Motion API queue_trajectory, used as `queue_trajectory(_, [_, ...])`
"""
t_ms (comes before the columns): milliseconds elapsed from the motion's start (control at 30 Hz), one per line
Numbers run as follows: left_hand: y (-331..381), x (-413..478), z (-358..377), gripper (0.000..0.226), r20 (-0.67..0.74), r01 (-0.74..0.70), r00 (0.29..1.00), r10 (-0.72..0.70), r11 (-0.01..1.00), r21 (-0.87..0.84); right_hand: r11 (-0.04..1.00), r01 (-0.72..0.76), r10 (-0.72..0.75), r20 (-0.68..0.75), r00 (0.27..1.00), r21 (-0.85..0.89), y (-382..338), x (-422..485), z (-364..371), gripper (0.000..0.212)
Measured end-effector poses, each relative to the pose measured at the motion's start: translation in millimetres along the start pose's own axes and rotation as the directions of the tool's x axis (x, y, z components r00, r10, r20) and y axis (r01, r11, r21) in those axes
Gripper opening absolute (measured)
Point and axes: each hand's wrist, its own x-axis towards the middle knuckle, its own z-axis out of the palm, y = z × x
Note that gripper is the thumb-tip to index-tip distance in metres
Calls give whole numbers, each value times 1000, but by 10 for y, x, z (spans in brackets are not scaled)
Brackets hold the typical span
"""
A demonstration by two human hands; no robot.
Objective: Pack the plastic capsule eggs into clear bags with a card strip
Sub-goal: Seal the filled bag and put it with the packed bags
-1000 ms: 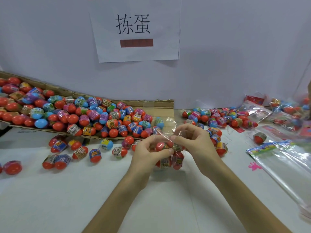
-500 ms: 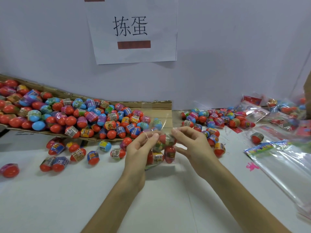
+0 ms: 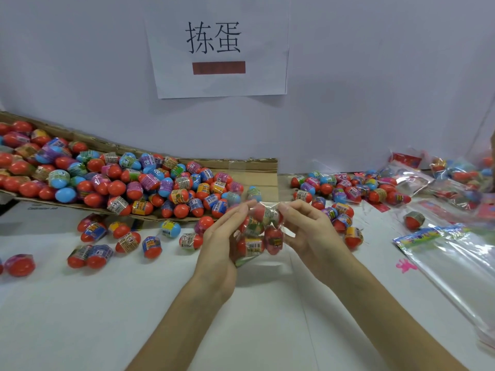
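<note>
Both hands hold one clear bag (image 3: 261, 231) just above the white tabletop (image 3: 107, 317), in the middle of the view. Inside the bag there are several capsule eggs (image 3: 273, 238), mostly red, lying one on another. The left hand (image 3: 218, 245) is at the left side of the bag, and its fingers (image 3: 241, 210) reach up and pinch the upper edge of the plastic. The right hand (image 3: 308, 236) is at the right side, and its fingers (image 3: 288, 210) are curled and pinch the same edge.

On the left, a flat cardboard tray (image 3: 263, 178) carries a big heap of eggs (image 3: 120, 183). Some loose eggs (image 3: 126, 242) lie on the tabletop in front of it. A smaller group of eggs (image 3: 345, 191) lies behind the right hand. At the far right, empty bags (image 3: 455, 271) lie flat with a colourful card strip (image 3: 428, 235) at their upper end. A paper sign (image 3: 217, 46) hangs on the wall.
</note>
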Motion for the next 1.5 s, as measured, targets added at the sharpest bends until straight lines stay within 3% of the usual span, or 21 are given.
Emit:
queue_trajectory(233, [6, -1, 4, 35, 68, 63, 996, -56, 991, -115, 995, 14, -10, -37, 999, 94, 9, 0, 3, 14])
queue_trajectory(333, [9, 8, -6, 35, 60, 24, 998, -18, 996, -87, 998, 61, -59, -63, 996, 21, -12, 1, -4, 21])
queue_trajectory(500, [16, -4, 5, 37, 62, -48, 997, 46, 998, 27, 990, 68, -66, 18, 998, -125, -75, -19, 14, 39])
queue_trajectory(600, [7, -12, 20, 37, 59, -26, 998, 23, 999, 46, 985, 48, -46, 17, 999, -163, -78, -9, 3, 31])
queue_trajectory(767, [13, -30, 50, 37, 83, 36, 996, -34, 999, -20, 998, 30, -27, 63, 998, -47, -81, 4, -54, 15])
queue_trajectory(900, [8, -58, 58, 48, 105, 64, 993, -62, 998, -18, 994, 95, -90, 89, 992, -54, -100, -21, -48, 9])
queue_trajectory(967, [8, -68, 49, 43, 159, 41, 986, -43, 999, 15, 984, 146, -140, 66, 988, -100, -103, -31, -32, 3])
queue_trajectory(1067, [23, -84, 40, 36, 250, 31, 967, -40, 999, 40, 976, 183, -179, 43, 983, -117, -78, -27, -38, 9])
queue_trajectory(1267, [35, -50, -8, 22, 263, -2, 965, -4, 1000, 21, 977, 188, -178, 101, 979, -104, -85, -37, -52, 11])
queue_trajectory(1500, [45, -59, -21, 26, 252, 95, 966, -55, 984, -149, 990, 144, -140, 179, 974, -4, -107, -58, -41, 14])
